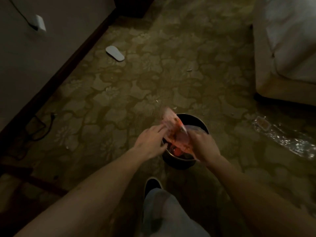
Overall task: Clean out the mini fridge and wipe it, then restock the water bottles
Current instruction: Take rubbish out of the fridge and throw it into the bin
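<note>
Head view — clear-out step: our right hand (204, 146) gripped a red packet (172, 132) over the bin (191, 163); left hand (150, 142), at nine o'clock, fingers straight — release next.

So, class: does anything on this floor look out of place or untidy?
Yes. A lone white slipper lies by the wall, pale scraps dot the carpet, and crumpled clear plastic lies near the bed.
</note>
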Tool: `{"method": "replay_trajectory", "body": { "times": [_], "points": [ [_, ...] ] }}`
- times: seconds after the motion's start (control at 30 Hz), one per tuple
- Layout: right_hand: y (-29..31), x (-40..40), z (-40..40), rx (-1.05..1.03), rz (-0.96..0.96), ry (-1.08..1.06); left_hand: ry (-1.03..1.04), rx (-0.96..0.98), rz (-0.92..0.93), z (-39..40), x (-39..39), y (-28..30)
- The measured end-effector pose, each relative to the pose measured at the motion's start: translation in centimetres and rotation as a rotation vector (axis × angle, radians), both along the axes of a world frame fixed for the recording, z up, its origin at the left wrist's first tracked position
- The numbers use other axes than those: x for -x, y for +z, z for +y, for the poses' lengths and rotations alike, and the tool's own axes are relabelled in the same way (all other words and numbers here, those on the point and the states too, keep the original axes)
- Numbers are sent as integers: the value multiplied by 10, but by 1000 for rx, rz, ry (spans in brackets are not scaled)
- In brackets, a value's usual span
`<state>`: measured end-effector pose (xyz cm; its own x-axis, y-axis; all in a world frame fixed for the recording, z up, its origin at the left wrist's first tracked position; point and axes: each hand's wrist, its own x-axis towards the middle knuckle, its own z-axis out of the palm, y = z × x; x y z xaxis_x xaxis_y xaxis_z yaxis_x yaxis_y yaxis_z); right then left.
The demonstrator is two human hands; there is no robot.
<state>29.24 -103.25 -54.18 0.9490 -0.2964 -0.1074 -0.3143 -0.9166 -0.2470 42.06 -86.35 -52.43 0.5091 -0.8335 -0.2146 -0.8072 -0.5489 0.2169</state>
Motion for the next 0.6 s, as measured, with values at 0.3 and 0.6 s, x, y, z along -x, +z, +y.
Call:
{"method": "replay_trajectory", "body": {
  "times": [0.3,0.6],
  "points": [
    [-58,-2,-8,139,141,136,-53,40,2,-18,7,-73],
    [-104,-40,-26,385,500,177,-56,-66,-56,-18,-15,-111]
  ]
}}
